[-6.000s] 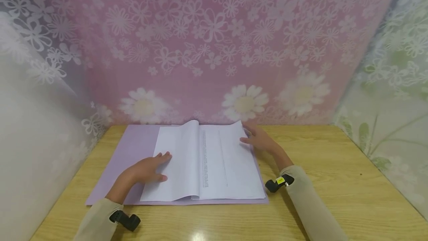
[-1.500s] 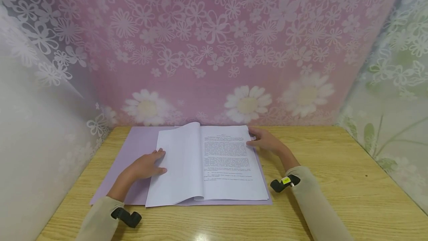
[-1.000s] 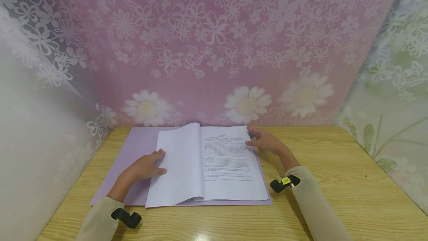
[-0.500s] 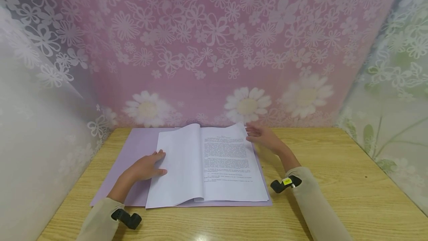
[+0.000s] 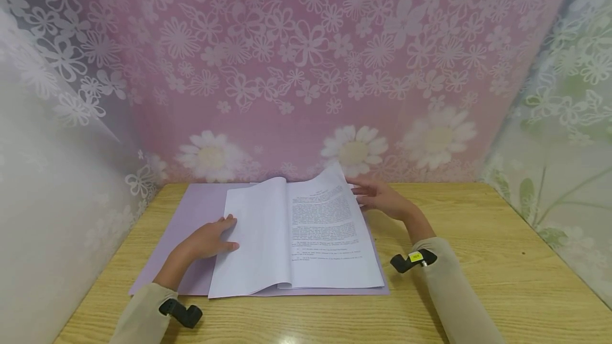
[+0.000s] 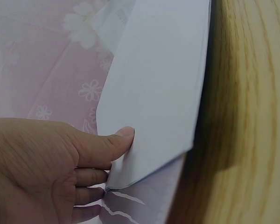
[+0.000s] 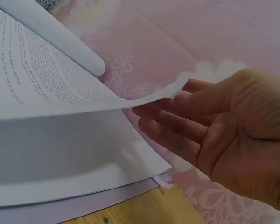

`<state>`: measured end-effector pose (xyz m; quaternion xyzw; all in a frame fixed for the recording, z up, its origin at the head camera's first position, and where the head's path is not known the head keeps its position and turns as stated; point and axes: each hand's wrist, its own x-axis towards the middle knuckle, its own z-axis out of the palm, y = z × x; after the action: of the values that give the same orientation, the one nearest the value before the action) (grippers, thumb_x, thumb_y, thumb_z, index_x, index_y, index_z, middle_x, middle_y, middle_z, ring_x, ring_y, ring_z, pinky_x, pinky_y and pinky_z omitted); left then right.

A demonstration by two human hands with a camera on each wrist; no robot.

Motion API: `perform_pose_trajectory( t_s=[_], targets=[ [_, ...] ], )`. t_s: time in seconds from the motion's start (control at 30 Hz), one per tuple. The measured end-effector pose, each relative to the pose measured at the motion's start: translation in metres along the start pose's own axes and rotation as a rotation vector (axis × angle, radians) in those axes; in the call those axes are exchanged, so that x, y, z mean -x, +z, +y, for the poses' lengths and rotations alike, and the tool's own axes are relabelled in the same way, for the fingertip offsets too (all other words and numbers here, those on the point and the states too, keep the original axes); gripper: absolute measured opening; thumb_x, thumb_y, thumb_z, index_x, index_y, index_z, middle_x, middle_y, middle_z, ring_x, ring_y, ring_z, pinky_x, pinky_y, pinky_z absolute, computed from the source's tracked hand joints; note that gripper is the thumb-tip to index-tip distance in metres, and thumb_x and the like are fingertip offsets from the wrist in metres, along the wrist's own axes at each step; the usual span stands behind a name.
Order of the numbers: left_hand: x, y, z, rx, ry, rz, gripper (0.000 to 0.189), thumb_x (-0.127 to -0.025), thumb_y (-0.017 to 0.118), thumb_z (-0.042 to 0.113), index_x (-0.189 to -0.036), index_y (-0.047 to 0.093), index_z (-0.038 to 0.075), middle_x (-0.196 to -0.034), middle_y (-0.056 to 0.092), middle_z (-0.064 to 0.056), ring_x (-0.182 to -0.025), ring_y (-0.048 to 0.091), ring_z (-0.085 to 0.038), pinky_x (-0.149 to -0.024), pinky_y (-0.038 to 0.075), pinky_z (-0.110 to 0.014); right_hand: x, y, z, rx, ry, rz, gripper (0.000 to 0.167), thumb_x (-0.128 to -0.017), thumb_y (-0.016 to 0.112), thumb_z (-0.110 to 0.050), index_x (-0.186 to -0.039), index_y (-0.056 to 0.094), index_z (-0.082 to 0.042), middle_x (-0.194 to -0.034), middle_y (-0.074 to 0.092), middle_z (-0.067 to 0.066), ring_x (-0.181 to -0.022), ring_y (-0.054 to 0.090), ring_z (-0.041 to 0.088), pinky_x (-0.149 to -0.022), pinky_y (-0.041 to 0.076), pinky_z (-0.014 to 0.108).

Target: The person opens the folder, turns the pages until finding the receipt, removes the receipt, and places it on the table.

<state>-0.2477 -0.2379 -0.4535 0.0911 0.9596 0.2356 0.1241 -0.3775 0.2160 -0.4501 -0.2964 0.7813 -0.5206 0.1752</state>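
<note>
Head view: raised page corner by your right hand

Lilac folder [image 5: 193,216] lies open on the wood-grain table [image 5: 483,264], far edge close to the pink floral backdrop [image 5: 268,137]. White sheets inside: a blank-faced stack [image 5: 255,238] on the left, bowed up near the middle, and a printed page [image 5: 325,232] on the right. Print too small to read.

Your left hand [image 5: 206,240] rests at the outer edge of the blank-faced stack, released, fingers straight; thumb on the paper. How far the other fingertips reach past the edge, you cannot tell from the left wrist view.

Your right hand [image 5: 384,199] is at the printed page's far right corner, released rather than clenched, fingers extended behind and under the sheet. Corner curls up, apart from the sheets below.

Beige sleeves [image 5: 145,312] on both your arms; black wrist devices [image 5: 180,313] at the cuffs.
</note>
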Motion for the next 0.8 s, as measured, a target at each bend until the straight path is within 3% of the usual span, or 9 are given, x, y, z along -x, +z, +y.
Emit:
perform_pose_trajectory(
  t_s=[0.23,0.37,0.53,0.67,0.8],
  targets=[
    [0.0,0.001,-0.002,-0.005,0.011,0.002,0.075,-0.094,0.073,0.03,-0.153,0.04,-0.004,-0.162,0.03,-0.028,-0.15,0.026,-0.05,-0.119,0.03,-0.064,0.001,0.001,-0.005,-0.045,-0.022,-0.217,0.09,-0.094,0.07,-0.003,-0.165,0.018,-0.022,-0.167,0.03,0.015,-0.144,0.044,0.046,-0.111,0.048,0.049],
    [-0.001,0.001,-0.003,-0.003,0.011,0.002,0.076,-0.094,0.073,0.031,-0.153,0.04,-0.004,-0.162,0.03,-0.028,-0.151,0.025,-0.05,-0.119,0.029,-0.064,-0.001,0.005,-0.011,-0.051,-0.048,-0.297,0.1,-0.091,0.074,-0.003,-0.166,0.012,-0.027,-0.172,0.018,0.008,-0.15,0.034,0.045,-0.116,0.042,0.055],
    [-0.001,0.001,-0.003,-0.004,0.011,-0.001,0.076,-0.095,0.073,0.032,-0.154,0.039,-0.003,-0.162,0.03,-0.027,-0.151,0.025,-0.049,-0.12,0.029,-0.063,-0.006,0.011,-0.017,-0.022,-0.1,-0.356,0.102,-0.09,0.074,-0.002,-0.166,0.011,-0.025,-0.173,0.012,0.005,-0.153,0.028,0.045,-0.12,0.031,0.063],
    [-0.001,0.0,-0.003,0.001,0.012,-0.004,0.077,-0.095,0.073,0.032,-0.154,0.039,-0.003,-0.163,0.029,-0.027,-0.152,0.024,-0.049,-0.12,0.029,-0.063,-0.007,0.017,-0.023,0.047,-0.099,-0.364,0.101,-0.089,0.075,-0.005,-0.166,0.012,-0.02,-0.174,0.01,0.005,-0.153,0.028,0.044,-0.12,0.03,0.065],
    [-0.001,0.0,-0.002,0.004,0.009,-0.006,0.077,-0.095,0.073,0.032,-0.154,0.039,-0.003,-0.163,0.029,-0.026,-0.152,0.024,-0.049,-0.12,0.028,-0.063,-0.006,0.025,-0.032,0.085,-0.077,-0.357,0.101,-0.088,0.077,-0.006,-0.166,0.015,-0.023,-0.174,0.01,0.007,-0.153,0.027,0.045,-0.12,0.031,0.064]
  ],
)
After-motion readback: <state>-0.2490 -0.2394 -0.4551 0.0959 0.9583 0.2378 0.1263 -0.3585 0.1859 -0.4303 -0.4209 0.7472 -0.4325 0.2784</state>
